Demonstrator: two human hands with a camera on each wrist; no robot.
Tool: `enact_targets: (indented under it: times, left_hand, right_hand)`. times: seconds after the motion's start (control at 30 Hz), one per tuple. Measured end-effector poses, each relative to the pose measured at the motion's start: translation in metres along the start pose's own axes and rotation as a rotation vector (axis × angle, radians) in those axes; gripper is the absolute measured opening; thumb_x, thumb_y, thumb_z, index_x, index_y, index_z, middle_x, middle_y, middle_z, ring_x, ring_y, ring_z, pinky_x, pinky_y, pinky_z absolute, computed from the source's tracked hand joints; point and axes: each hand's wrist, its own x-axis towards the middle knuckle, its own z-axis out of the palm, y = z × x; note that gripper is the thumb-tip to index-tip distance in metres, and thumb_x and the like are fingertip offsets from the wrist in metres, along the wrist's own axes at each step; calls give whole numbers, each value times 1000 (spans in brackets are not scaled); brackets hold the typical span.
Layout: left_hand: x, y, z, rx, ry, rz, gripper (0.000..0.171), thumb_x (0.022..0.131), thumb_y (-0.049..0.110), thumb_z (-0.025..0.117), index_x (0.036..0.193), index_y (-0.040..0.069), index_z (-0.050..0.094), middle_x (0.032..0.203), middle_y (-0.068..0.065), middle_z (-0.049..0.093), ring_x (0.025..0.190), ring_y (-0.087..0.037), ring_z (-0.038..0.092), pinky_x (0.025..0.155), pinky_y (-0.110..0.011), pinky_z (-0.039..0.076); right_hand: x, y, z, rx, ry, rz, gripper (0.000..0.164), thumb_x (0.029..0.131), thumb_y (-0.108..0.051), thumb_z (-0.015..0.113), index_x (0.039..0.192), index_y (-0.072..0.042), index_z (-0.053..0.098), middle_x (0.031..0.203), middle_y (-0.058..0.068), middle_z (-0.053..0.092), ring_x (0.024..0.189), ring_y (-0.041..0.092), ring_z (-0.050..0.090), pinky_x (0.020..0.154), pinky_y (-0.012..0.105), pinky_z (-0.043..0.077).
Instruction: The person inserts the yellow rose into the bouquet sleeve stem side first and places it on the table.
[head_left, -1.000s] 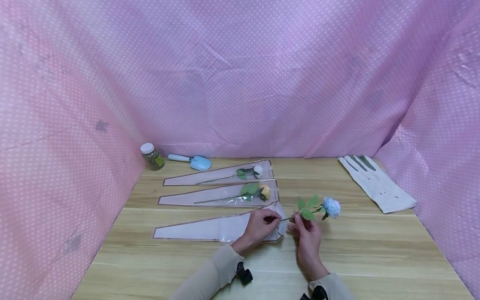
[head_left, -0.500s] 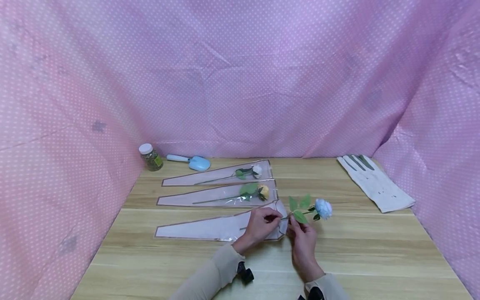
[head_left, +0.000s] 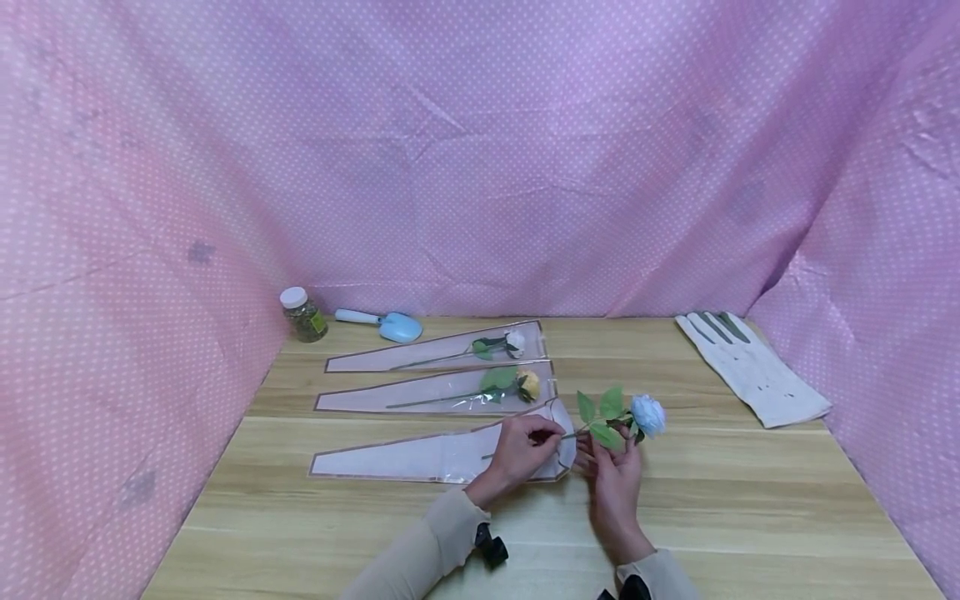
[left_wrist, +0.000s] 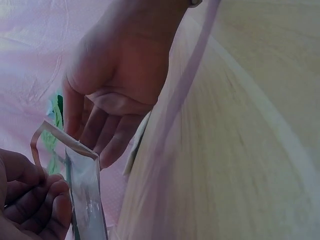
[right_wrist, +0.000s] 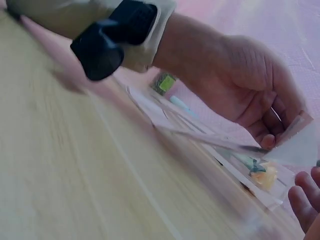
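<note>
A blue artificial rose point(head_left: 647, 416) with green leaves lies in line with the mouth of the lowest clear flower sleeve point(head_left: 420, 458), its stem end showing inside the plastic. My left hand point(head_left: 521, 450) pinches the sleeve's brown-edged mouth, seen close up as the rim point(left_wrist: 75, 145) in the left wrist view. My right hand point(head_left: 618, 492) holds the rose from below, with its thumb by the leaves and a finger right under the bloom. In the right wrist view, fingertips of the right hand point(right_wrist: 306, 197) stand close to the sleeve's lifted flap point(right_wrist: 297, 145).
Two sleeves lie behind, one with a white rose point(head_left: 515, 343), one with a yellow rose point(head_left: 528, 385). A lidded jar point(head_left: 304, 317) and a blue trowel point(head_left: 400, 327) stand back left. White gloves point(head_left: 757, 375) lie right. A pink dotted curtain point(head_left: 480, 167) surrounds the wooden table point(head_left: 750, 517).
The rose has moved left, its stem sliding into the sleeve. My right hand then shifted along the stem toward the bloom. The left hand stays at the sleeve's mouth.
</note>
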Motion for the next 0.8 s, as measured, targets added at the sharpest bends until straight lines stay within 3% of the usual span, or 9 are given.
enact_targets:
  times: [0.17,0.4,0.57,0.8]
  left_hand:
    - [1,1,-1,-3,-1,-14,11,85,-4,69,90,1,78,87,-14,77,75,-11,67,67,-13,51]
    - [0,-1,-2,-6,-18,11,10,86,-3,70,90,1,78,86,-14,77,73,-4,64,65,-13,51]
    - [0,0,-1,-11,-16,29,10,85,-4,70,89,0,78,86,-14,77,73,-6,65,65,-14,52]
    - [0,3,-2,-15,-11,47,9,85,-4,70,90,0,77,86,-14,77,74,-4,65,66,-13,52]
  right_hand:
    - [0,-1,-3,-25,-30,-61,21,106,-15,44,127,-12,46,95,-5,75,85,9,74,74,30,62]
    - [5,-6,-3,-19,93,-31,18,103,-26,54,109,-10,54,80,-9,75,70,7,74,67,26,61]
    - [4,-6,0,11,107,-24,17,100,-21,59,99,-4,55,83,-7,69,67,8,72,64,25,60]
    - [0,-2,3,-73,98,-7,11,100,-18,58,98,-8,60,90,-11,67,72,3,68,64,23,59]
